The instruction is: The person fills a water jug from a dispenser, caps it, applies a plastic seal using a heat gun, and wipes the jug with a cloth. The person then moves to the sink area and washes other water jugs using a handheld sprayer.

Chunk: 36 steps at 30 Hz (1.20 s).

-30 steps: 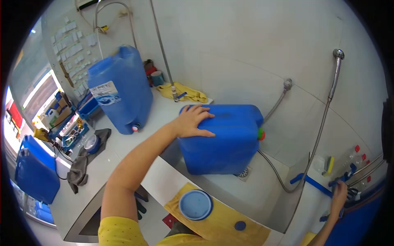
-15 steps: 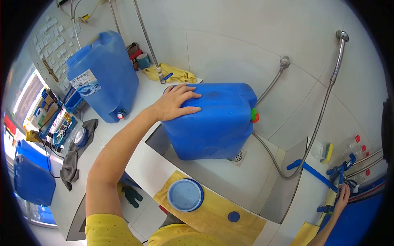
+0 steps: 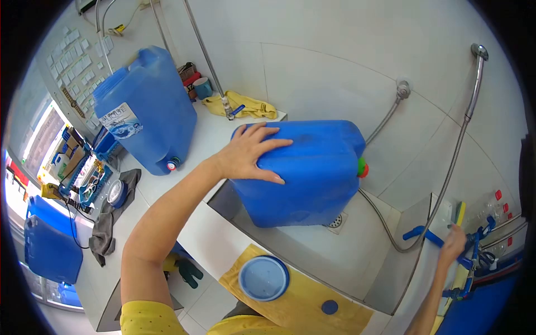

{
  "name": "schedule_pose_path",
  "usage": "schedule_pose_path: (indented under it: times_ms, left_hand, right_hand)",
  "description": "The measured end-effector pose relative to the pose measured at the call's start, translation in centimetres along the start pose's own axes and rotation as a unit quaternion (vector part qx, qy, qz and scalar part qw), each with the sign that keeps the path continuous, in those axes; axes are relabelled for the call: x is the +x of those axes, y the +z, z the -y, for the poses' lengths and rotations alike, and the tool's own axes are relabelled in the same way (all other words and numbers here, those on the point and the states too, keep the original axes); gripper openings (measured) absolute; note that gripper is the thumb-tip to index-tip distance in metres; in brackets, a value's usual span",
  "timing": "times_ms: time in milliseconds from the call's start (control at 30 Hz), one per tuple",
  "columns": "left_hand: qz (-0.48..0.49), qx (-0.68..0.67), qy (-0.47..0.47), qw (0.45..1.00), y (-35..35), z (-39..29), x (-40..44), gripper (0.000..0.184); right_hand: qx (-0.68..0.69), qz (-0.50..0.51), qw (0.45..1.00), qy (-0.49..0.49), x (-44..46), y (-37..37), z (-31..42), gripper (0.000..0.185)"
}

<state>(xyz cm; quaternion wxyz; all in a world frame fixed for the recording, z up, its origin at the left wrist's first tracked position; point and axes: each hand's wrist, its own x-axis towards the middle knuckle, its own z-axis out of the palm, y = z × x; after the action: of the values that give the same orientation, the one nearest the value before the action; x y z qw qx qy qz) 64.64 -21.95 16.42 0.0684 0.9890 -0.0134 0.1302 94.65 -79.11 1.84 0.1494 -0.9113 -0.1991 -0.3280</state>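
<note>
A big blue water jug [image 3: 301, 184] lies on its side in the sink basin [image 3: 357, 273], its green-and-red tap [image 3: 363, 167] pointing right. My left hand [image 3: 248, 153] rests on the top of the jug at its left end, fingers spread and nothing in them. Over at the right, my right hand [image 3: 453, 243] is raised beside the blue pipe valves [image 3: 474, 245], just below a yellow-and-white sponge [image 3: 460, 213]. Its fingers are smeared by motion, so I cannot make out whether they touch anything.
A second blue jug [image 3: 148, 111] with a label stands on the left counter. A round blue lid [image 3: 264, 278] and a small blue cap [image 3: 330, 307] lie on a yellow cloth [image 3: 301, 312] at the front ledge. A metal shower hose [image 3: 455, 162] hangs right.
My right hand has left the blue valves and moved up toward the sponge. My left hand stays on the jug, its fingers spread wider. The whole view has shifted slightly.
</note>
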Motion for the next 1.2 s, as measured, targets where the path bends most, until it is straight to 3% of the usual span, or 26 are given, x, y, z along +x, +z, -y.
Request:
schedule_pose_path:
  times_ms: [33,100,167,200,267,367,400,467,500,533,567,633,700,800,967,1100,1200]
  left_hand:
    - [0.007,0.007,0.01,1.0,-0.1,0.1,-0.1,0.081]
    - [0.011,0.005,0.026,1.0,-0.3,0.4,-0.4,0.08]
    - [0.012,-0.002,0.07,0.997,-0.3,0.4,-0.9,0.08]
    - [0.007,0.006,0.059,0.998,-0.4,0.8,-1.2,0.08]
    - [0.009,-0.028,0.112,0.993,-0.8,1.3,-1.8,0.081]
    - [-0.025,0.041,0.032,0.998,-1.4,0.6,-4.5,0.086]
    - [-0.023,0.045,0.028,0.998,-1.0,1.2,-5.6,0.086]
    - [-0.12,-0.148,-0.084,0.978,0.3,2.5,-7.9,0.103]
    - [-0.121,-0.145,-0.086,0.978,1.9,3.0,-9.2,0.103]
    - [-0.143,-0.331,-0.114,0.926,4.3,3.8,-10.5,0.112]
    - [-0.161,-0.506,-0.137,0.836,6.5,4.5,-11.8,0.122]
    - [-0.069,-0.433,-0.123,0.891,9.8,5.5,-13.6,0.132]
    - [-0.077,-0.417,-0.144,0.894,13.7,5.6,-14.3,0.131]
    - [-0.09,-0.401,-0.175,0.895,14.0,5.1,-13.5,0.13]
    - [-0.165,-0.396,-0.16,0.889,7.6,1.2,-10.2,0.125]
    - [-0.245,-0.312,-0.074,0.915,2.1,-2.8,-5.5,0.116]
    - [-0.275,-0.341,-0.006,0.899,-1.6,-5.7,-2.7,0.106]
  right_hand:
    - [0.194,0.014,0.981,-0.001,-0.9,1.5,2.3,0.026]
    - [0.323,0.244,0.911,0.079,-1.6,0.1,15.8,0.028]
    - [0.432,0.372,0.817,0.087,-3.7,7.2,20.4,0.034]
    - [0.481,0.429,0.74,0.191,-4.0,9.5,22.7,0.036]
    - [0.542,0.462,0.594,0.375,-4.9,13.9,26.7,0.038]
    - [0.61,0.401,0.494,0.473,-6.0,20.3,31.0,0.039]
    - [0.623,0.38,0.479,0.488,-6.4,21.6,31.6,0.039]
    - [0.641,0.347,0.462,0.505,-7.1,22.9,31.7,0.04]
    - [0.648,0.336,0.456,0.508,-7.5,23.3,31.7,0.04]
    - [0.655,0.326,0.453,0.51,-7.7,23.5,31.7,0.041]
    - [0.66,0.32,0.449,0.51,-7.9,23.6,31.8,0.041]
    - [0.67,0.311,0.445,0.506,-8.1,23.8,32.0,0.041]
    - [0.68,0.302,0.442,0.501,-8.0,23.6,31.9,0.042]
    - [0.7,0.289,0.435,0.486,-8.1,23.0,31.7,0.043]
    - [0.75,0.266,0.413,0.442,-7.5,21.0,30.8,0.044]
    - [0.801,0.249,0.389,0.382,-7.0,17.5,29.9,0.045]
    - [0.833,0.242,0.373,0.329,-6.7,14.2,29.7,0.046]
